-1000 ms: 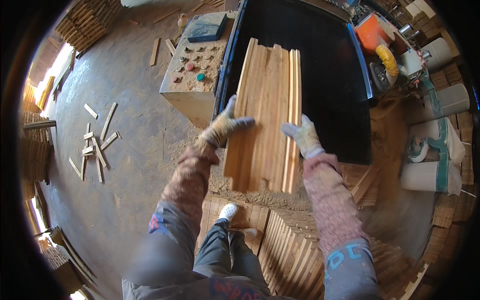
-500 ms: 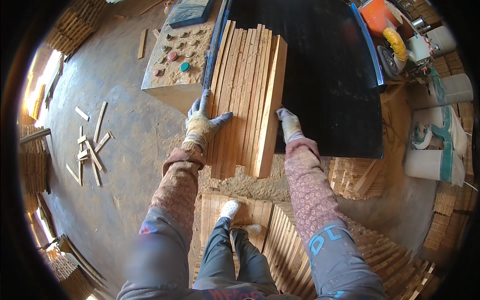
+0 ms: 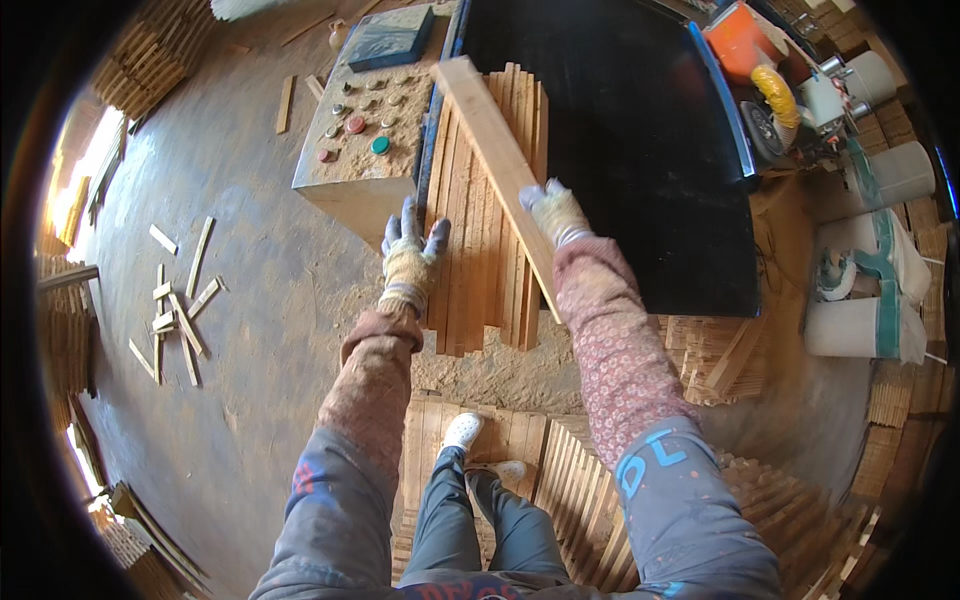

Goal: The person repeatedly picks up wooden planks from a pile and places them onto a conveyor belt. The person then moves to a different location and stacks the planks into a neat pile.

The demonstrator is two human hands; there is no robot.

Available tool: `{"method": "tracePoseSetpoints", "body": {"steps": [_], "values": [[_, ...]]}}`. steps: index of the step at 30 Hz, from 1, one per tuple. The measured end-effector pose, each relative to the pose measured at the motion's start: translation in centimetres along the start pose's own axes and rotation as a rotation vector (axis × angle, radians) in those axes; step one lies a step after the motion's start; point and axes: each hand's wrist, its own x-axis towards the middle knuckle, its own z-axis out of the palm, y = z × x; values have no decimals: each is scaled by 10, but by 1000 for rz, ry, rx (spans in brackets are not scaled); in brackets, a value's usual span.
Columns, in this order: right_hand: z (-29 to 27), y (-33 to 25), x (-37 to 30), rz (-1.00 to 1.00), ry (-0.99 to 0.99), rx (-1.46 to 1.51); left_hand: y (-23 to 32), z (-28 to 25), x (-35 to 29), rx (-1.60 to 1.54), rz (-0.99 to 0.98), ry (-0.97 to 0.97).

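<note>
Strips [image 3: 465, 270] already lie side by side on the black tabletop [image 3: 640, 180]; one wooden board [image 3: 490, 138], not yet aligned, slants over them, pinched by the right hand [image 3: 558, 212]; the left hand [image 3: 408, 262] spreads its fingers alongside

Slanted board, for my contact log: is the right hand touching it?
Touching: the head view shows the right hand with gloved fingers lapping over the right edge of the slanted board.

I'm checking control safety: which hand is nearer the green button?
Left. The left hand is below the green button in the picture, beside the board stack; the right hand is farther off, across the stack, on the slanted board.
</note>
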Motion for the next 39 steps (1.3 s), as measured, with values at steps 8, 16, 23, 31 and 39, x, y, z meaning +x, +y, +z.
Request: {"method": "tracePoseSetpoints", "body": {"steps": [8, 16, 23, 31, 39], "values": [[22, 50, -26, -210, 53, 622, 62, -12, -112, 184, 278, 70], [14, 61, -46, -98, 309, 645, 116, 1, -127, 9, 91, -396], [20, 60, -203, -298, -250, 841, 99, -67, -218, -948, -60, -535], [6, 18, -360, -273, -347, 568, 31, -351, -148, -325, 125, 160], [-150, -1, -611, -528, 66, -181, 346, -234, -216, -796, 465, -506]]}}
